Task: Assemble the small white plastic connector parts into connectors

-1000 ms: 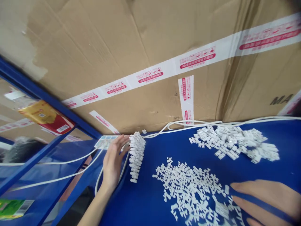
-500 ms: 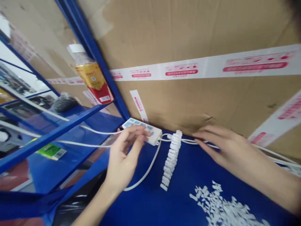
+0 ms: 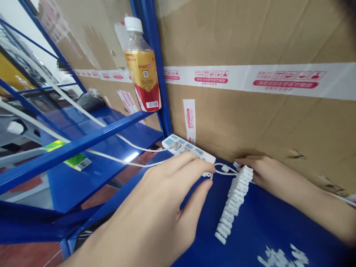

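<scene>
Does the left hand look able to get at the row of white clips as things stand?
Probably yes. The left hand looks free, with only bare blue table between its thumb and the row of white clips. The far end looks tighter, as the right hand is there.

White stacked pieces (image 3: 234, 204) between hands (image 3: 169, 196)

The single head view looks forward and down from close above the blue counter (image 3: 250, 230), facing the cardboard box (image 3: 250, 126) behind the power strip (image 3: 191, 148) and, left of that strip, the bottle (image 3: 143, 70).
</scene>
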Demonstrator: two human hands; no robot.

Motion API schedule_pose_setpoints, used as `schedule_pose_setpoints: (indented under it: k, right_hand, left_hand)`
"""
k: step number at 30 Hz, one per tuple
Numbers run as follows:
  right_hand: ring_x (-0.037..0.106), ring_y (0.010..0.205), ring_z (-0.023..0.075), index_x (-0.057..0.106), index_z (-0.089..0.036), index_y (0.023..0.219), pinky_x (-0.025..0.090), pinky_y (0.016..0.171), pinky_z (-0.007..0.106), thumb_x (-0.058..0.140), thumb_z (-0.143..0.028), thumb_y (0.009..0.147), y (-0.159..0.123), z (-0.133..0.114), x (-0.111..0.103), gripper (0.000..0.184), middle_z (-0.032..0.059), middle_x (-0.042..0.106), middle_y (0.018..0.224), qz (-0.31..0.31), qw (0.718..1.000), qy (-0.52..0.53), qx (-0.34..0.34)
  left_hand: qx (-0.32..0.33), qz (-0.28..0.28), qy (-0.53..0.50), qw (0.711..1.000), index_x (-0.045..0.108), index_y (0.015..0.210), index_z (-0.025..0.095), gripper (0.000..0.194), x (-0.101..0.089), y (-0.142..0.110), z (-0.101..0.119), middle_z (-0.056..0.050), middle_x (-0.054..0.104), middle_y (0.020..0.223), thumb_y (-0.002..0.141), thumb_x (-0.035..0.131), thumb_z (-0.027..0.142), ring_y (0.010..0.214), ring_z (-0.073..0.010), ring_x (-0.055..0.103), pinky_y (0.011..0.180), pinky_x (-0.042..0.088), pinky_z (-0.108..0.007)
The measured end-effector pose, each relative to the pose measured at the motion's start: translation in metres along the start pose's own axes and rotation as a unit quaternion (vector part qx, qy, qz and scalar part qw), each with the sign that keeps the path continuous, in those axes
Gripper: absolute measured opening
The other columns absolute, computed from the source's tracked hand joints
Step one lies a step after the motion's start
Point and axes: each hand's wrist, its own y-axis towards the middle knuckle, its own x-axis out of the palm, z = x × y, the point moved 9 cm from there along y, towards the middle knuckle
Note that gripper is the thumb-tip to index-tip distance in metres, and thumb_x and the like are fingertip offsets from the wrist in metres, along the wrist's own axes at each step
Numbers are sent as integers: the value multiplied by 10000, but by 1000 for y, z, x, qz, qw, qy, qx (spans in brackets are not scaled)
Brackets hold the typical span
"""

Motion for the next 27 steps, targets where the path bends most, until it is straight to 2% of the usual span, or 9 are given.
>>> schedule_pose_setpoints:
  k: [4, 9, 12, 15, 18, 20, 22, 24, 27]
  right_hand:
    - [677, 1099, 227, 666, -182, 1224, 582, 971, 459, 649, -293, 1046, -5, -7, 3, 211, 79, 677, 1242, 4, 1000, 0, 2]
    - [695, 1005, 204, 658, -170, 1224, 605, 898, 417, 642, -336, 1054, -8, -6, -2, 237, 68, 690, 1164, 54, 998, 30, 15]
    - [688, 886, 173, 663, -160, 1169, 607, 818, 372, 629, -373, 1061, -18, -6, -26, 241, 47, 690, 1055, 101, 993, 56, 16]
    - [676, 776, 144, 672, -167, 1156, 602, 748, 326, 604, -382, 1067, -50, -15, -63, 243, 30, 698, 968, 153, 984, 85, 24]
    - [713, 775, 125, 698, -270, 1153, 598, 712, 236, 626, -358, 1039, -96, -36, -94, 161, -5, 738, 965, 189, 974, 119, 39]
    - [746, 863, 130, 694, -326, 1159, 612, 720, 200, 650, -356, 1023, -125, -54, -103, 146, -24, 754, 1055, 202, 968, 138, 52]
    - [748, 909, 130, 682, -351, 1188, 621, 753, 185, 678, -343, 1007, -148, -73, -106, 181, -31, 751, 1100, 224, 962, 144, 61]
    - [742, 947, 132, 669, -350, 1215, 624, 823, 189, 685, -301, 997, -164, -94, -106, 224, -27, 741, 1119, 236, 962, 129, 46]
    - [734, 1020, 141, 624, -291, 1328, 614, 906, 185, 598, -219, 1023, -176, -131, -99, 314, 10, 726, 1189, 215, 975, 53, -35]
  left_hand:
    - [-5, 48, -39, 998, 777, 1148, 304, 222, -13, -1, -2, -21, 789, 1123, 974, 675, 212, 998, -248, 747, 931, 590, -336]
    - [-50, 98, -85, 990, 826, 1097, 310, 211, -18, -23, -12, -41, 789, 1037, 899, 766, 266, 953, -294, 733, 925, 615, -378]
    - [-69, 139, -54, 986, 813, 1072, 315, 170, -20, -40, -12, -35, 784, 1026, 917, 746, 293, 966, -285, 737, 841, 629, -338]
    - [-55, 161, -71, 983, 778, 1075, 338, 183, -10, -53, 3, -2, 788, 1033, 917, 751, 250, 893, -222, 757, 723, 619, -259]
    - [-41, 39, -180, 982, 761, 1114, 327, 216, 32, -53, 26, 20, 782, 903, 916, 765, 239, 670, -149, 712, 638, 599, -220]
    - [-60, -80, -253, 962, 762, 1181, 308, 281, 70, -52, 41, 10, 793, 912, 903, 791, 284, 631, -143, 695, 629, 599, -229]
    - [-96, -155, -314, 932, 746, 1274, 308, 398, 99, -53, 51, -18, 810, 1011, 883, 811, 344, 671, -160, 711, 616, 592, -244]
    - [-139, -174, -370, 902, 730, 1326, 316, 462, 118, -54, 55, -37, 811, 1081, 877, 805, 396, 713, -167, 724, 603, 572, -242]
    - [-194, -184, -424, 865, 784, 1227, 283, 365, 138, -58, 58, -44, 819, 1010, 887, 778, 418, 741, -162, 718, 603, 540, -220]
